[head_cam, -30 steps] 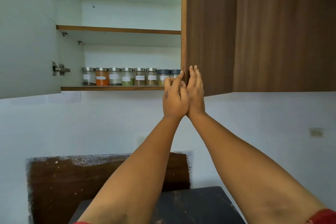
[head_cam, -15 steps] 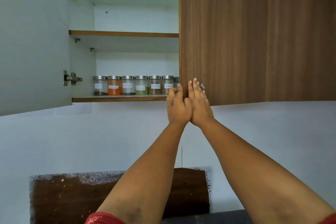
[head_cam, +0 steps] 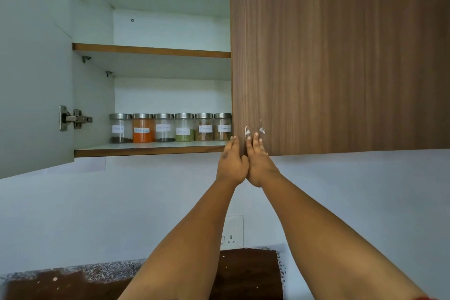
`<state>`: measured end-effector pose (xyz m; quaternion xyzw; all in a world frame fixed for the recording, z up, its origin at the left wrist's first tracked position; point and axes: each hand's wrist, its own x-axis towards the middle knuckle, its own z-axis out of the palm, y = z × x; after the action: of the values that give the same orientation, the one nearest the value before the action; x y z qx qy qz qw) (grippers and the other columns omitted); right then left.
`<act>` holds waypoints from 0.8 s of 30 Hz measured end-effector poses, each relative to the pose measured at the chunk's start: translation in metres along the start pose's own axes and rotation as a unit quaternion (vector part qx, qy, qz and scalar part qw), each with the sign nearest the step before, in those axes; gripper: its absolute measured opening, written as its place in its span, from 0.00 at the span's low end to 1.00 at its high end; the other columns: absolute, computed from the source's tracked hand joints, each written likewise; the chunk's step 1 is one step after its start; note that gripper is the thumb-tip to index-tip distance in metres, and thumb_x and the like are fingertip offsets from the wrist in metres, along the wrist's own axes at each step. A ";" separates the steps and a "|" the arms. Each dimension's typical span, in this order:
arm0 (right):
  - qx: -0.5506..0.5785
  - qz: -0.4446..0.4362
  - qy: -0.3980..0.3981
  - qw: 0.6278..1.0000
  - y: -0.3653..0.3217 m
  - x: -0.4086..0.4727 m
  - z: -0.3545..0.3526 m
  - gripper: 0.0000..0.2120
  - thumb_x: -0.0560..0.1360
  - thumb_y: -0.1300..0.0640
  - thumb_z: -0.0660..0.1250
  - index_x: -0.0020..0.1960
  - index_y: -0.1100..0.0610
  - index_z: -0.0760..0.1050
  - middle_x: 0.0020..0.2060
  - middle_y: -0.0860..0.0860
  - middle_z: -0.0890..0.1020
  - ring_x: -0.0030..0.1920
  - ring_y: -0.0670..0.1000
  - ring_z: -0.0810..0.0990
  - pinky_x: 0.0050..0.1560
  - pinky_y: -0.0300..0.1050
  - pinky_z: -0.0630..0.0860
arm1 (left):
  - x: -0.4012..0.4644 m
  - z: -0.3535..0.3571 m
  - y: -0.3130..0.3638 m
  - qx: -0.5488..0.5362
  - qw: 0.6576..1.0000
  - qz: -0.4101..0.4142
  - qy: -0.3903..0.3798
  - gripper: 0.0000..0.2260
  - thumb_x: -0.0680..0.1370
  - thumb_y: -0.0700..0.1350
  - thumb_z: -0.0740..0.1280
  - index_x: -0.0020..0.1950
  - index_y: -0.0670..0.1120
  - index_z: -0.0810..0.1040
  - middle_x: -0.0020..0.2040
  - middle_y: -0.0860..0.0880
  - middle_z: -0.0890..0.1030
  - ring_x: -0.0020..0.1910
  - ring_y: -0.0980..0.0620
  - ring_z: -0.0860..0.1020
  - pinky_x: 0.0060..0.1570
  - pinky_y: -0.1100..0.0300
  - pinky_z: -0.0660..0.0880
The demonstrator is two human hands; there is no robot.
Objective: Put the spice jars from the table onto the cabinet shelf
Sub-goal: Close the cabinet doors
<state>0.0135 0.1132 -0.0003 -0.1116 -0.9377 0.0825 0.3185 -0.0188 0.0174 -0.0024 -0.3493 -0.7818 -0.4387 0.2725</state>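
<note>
I see six glass spice jars with steel lids (head_cam: 170, 127) standing upright in a row left of the brown wooden door (head_cam: 341, 61). My left hand (head_cam: 231, 162) and right hand (head_cam: 259, 163) press straight, close-together fingers on the door's corner.

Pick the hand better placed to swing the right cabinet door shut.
Right. The right hand lies flat on the wooden door face, ready to push. The left hand sits at the door's edge, fingers partly hidden, near the jars.
</note>
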 end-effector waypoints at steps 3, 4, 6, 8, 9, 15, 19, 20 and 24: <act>-0.022 0.013 -0.013 1.000 0.002 0.005 0.007 0.49 0.77 0.61 0.66 0.77 0.54 0.28 0.73 0.50 0.26 0.76 0.51 0.31 0.76 0.54 0.45 | 0.003 0.006 -0.009 0.059 0.998 0.015 0.003 0.27 0.81 0.42 0.57 0.80 0.44 0.56 0.79 0.46 0.56 0.76 0.47 0.56 0.73 0.55 0.58; -0.027 0.015 -0.013 0.999 0.003 0.005 0.008 0.49 0.76 0.61 0.66 0.77 0.53 0.28 0.73 0.50 0.25 0.75 0.51 0.30 0.76 0.54 0.45 | 0.003 0.007 -0.010 0.068 0.998 0.015 0.004 0.27 0.81 0.42 0.57 0.80 0.44 0.55 0.80 0.47 0.55 0.76 0.47 0.56 0.73 0.55 0.58; -0.028 0.013 -0.010 0.999 0.005 0.003 0.007 0.49 0.76 0.62 0.65 0.77 0.53 0.28 0.73 0.49 0.26 0.76 0.50 0.31 0.76 0.53 0.45 | 0.003 0.007 -0.011 0.084 0.996 0.016 -0.001 0.28 0.80 0.42 0.58 0.80 0.44 0.53 0.80 0.47 0.54 0.77 0.47 0.55 0.73 0.55 0.59; -0.029 0.006 -0.006 1.000 0.006 0.001 0.006 0.47 0.77 0.63 0.64 0.77 0.52 0.29 0.74 0.49 0.27 0.76 0.50 0.32 0.76 0.53 0.45 | 0.002 0.006 -0.010 0.107 0.994 0.020 -0.010 0.30 0.80 0.41 0.59 0.80 0.44 0.52 0.80 0.48 0.52 0.77 0.47 0.55 0.73 0.55 0.59; -0.030 0.004 -0.008 1.000 0.004 0.000 0.004 0.47 0.77 0.63 0.63 0.77 0.52 0.29 0.74 0.49 0.28 0.76 0.50 0.32 0.76 0.53 0.45 | 0.002 0.003 -0.010 0.113 0.993 0.019 -0.019 0.30 0.80 0.41 0.59 0.80 0.44 0.52 0.80 0.48 0.51 0.77 0.47 0.55 0.73 0.54 0.59; -0.023 0.005 -0.034 0.999 -0.005 -0.009 -0.017 0.43 0.76 0.69 0.60 0.78 0.54 0.34 0.76 0.51 0.32 0.78 0.53 0.37 0.76 0.50 0.47 | -0.002 -0.015 -0.010 0.125 0.991 -0.003 -0.054 0.30 0.80 0.48 0.60 0.80 0.49 0.54 0.80 0.47 0.56 0.76 0.43 0.57 0.74 0.46 0.57; 0.026 0.032 -0.010 0.999 -0.014 -0.027 -0.018 0.40 0.78 0.66 0.61 0.80 0.52 0.40 0.78 0.49 0.37 0.78 0.58 0.44 0.75 0.52 0.53 | -0.022 -0.020 -0.008 0.033 0.999 -0.019 0.031 0.31 0.80 0.47 0.61 0.81 0.49 0.51 0.79 0.47 0.59 0.75 0.45 0.58 0.73 0.49 0.60; 0.035 0.033 0.015 0.999 -0.018 -0.032 -0.016 0.38 0.78 0.64 0.62 0.80 0.53 0.43 0.78 0.50 0.39 0.78 0.59 0.46 0.75 0.52 0.55 | -0.029 -0.021 -0.005 0.019 0.998 -0.021 0.053 0.32 0.80 0.47 0.61 0.81 0.49 0.51 0.78 0.47 0.60 0.75 0.45 0.59 0.72 0.50 0.60; 0.011 -0.004 0.139 0.990 -0.033 -0.067 -0.011 0.29 0.77 0.54 0.66 0.76 0.54 0.60 0.77 0.55 0.56 0.76 0.58 0.57 0.73 0.50 0.61 | -0.059 -0.025 0.007 0.015 0.995 -0.024 0.094 0.32 0.81 0.50 0.60 0.81 0.49 0.48 0.77 0.46 0.64 0.74 0.46 0.61 0.71 0.51 0.61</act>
<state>0.0666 0.0649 -0.0225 -0.1145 -0.8840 0.0752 0.4470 0.0255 -0.0201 -0.0302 -0.2837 -0.7675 -0.4640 0.3395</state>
